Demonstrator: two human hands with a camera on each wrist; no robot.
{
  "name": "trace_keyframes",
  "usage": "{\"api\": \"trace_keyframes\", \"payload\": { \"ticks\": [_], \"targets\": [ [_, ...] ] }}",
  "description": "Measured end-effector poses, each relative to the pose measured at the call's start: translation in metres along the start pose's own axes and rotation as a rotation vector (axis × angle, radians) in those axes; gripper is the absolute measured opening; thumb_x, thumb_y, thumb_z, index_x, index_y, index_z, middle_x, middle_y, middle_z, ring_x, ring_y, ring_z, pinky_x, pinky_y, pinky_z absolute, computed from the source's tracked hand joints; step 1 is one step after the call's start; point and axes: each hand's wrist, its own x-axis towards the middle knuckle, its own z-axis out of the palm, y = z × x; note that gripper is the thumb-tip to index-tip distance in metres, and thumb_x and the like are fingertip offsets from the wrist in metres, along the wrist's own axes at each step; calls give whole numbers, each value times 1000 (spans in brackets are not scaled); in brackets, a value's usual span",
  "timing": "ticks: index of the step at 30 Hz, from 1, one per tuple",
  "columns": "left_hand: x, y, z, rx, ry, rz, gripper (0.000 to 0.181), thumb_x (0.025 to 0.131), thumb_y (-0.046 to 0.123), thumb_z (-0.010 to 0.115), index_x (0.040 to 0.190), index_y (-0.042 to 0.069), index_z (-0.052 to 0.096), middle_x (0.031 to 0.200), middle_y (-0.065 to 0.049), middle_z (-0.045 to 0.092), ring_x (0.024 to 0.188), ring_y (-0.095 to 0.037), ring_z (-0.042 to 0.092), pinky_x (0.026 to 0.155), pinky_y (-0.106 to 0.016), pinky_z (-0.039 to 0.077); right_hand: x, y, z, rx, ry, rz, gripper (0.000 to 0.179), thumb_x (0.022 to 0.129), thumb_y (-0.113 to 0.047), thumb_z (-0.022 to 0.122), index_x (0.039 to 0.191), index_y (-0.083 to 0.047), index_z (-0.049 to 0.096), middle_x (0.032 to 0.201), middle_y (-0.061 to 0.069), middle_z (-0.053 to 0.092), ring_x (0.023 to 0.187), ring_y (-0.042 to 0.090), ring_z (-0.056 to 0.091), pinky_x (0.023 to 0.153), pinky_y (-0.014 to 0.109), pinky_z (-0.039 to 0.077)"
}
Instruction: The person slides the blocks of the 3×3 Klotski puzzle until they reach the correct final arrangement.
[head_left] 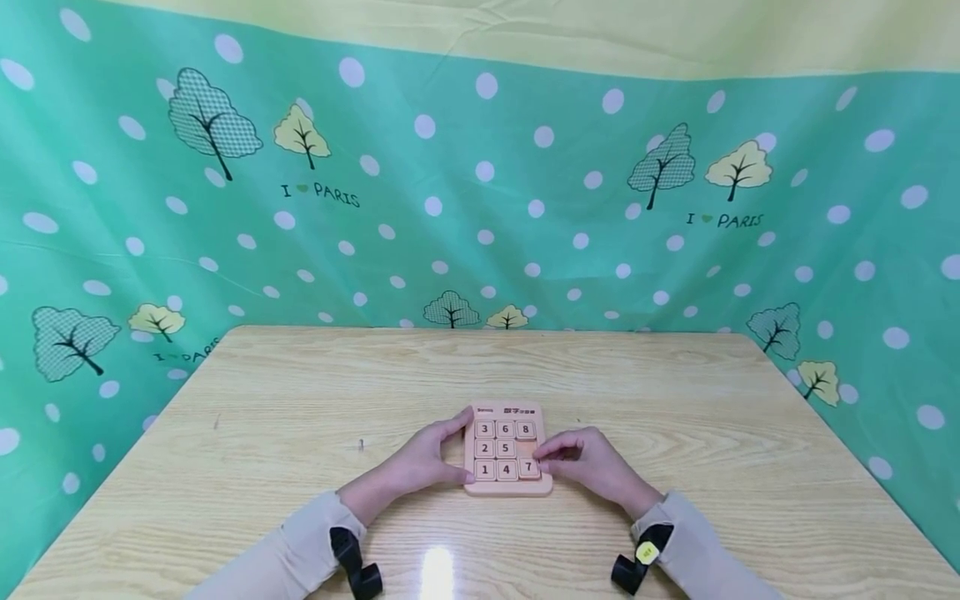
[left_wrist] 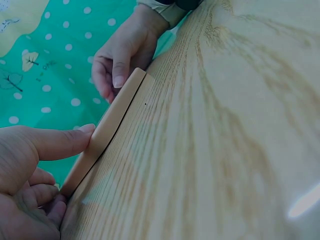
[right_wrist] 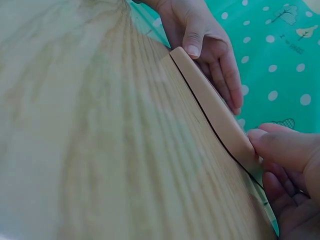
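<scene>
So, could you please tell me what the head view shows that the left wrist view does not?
Only the head view shows the upper face of the puzzle board, with its numbered tiles and printed heading, plus a round yellow tag. Only the left wrist view shows the left grip with several folded fingers below its thumb. Both share the board, the right grip, the wooden table and the green dotted cloth.

Left fingers (head_left: 454,423) spread wide from the thumb (head_left: 456,475), right fingers (head_left: 558,441) bent.
</scene>
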Motion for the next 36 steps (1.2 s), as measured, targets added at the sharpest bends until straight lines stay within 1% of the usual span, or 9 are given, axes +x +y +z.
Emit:
{"api": "trace_keyframes", "payload": {
  "ticks": [5, 8, 12, 15, 19, 25, 29, 32, 36],
  "targets": [
    [1, 0, 0, 9, 6, -5, 95, 69, 12, 81, 147, 2, 27, 153, -11, 26, 142, -29, 17, 116, -46, 9, 0, 0, -2, 17, -32, -15, 15, 80, -13, 74, 94, -6, 74, 95, 7, 72, 86, 9, 64, 73, 21, 51],
    [0, 1, 0, 7, 3, -4, 95, 69, 11, 81, 146, 2, 27, 153, -11, 25, 142, -29, 17, 116, -46, 9, 0, -1, -1, 21, -32, -17, 17, 81, -14, 73, 95, -5, 73, 96, 8, 72, 86, 9, 64, 73, 21, 51],
    [-1, 1, -1, 8, 2, -2, 95, 69, 10, 81, 146, 1, 27, 153, -12, 25, 142, -30, 17, 116, -46, 10, 0, -1, 0, 41, 1, -10, 21, 81, -16, 73, 99, -4, 72, 96, 9, 71, 84, 11, 63, 74, 22, 51],
    [-1, 2, -1, 14, 4, -2, 95, 69, 11, 81, 147, 1, 27, 153, -12, 25, 142, -30, 17, 116, -46, 10, 2, 0, 1, 58, 43, 10, 24, 81, -17, 73, 102, -5, 71, 97, 8, 70, 84, 13, 62, 74, 22, 51],
    [-1, 2, -1, 19, 3, -2, 95, 69, 11, 81, 147, 2, 27, 153, -11, 25, 142, -30, 17, 116, -46, 10, 5, 2, 2, 38, 106, 42, 25, 81, -19, 73, 103, -7, 71, 97, 7, 70, 86, 14, 61, 74, 22, 50],
    [1, 2, 0, 27, 2, 0, 96, 69, 12, 81, 147, 1, 26, 154, -11, 24, 142, -30, 17, 116, -46, 10, 10, 2, 2, 8, 187, 52, 26, 80, -19, 74, 103, -6, 71, 95, 7, 69, 83, 13, 60, 72, 22, 50],
    [2, 1, 1, 28, 1, -2, 96, 69, 13, 81, 147, 3, 26, 154, -10, 24, 142, -29, 17, 116, -45, 10, 13, 1, 2, -2, 217, 63, 27, 79, -15, 74, 104, -3, 70, 94, 8, 69, 81, 13, 59, 70, 21, 49],
    [2, 0, 1, 23, -2, -3, 95, 70, 13, 81, 147, 2, 26, 154, -10, 24, 142, -29, 17, 116, -45, 10, 15, 0, 4, -11, 225, 89, 27, 80, -11, 73, 105, -2, 70, 96, 9, 69, 80, 12, 58, 69, 21, 48],
    [1, -1, 1, 28, -1, -1, 95, 69, 12, 81, 147, 2, 26, 154, -10, 24, 142, -29, 17, 116, -45, 10, 19, 0, 6, -7, 231, 115, 27, 81, -6, 71, 108, 1, 68, 99, 13, 69, 79, 16, 57, 68, 21, 48]
  ]
}}
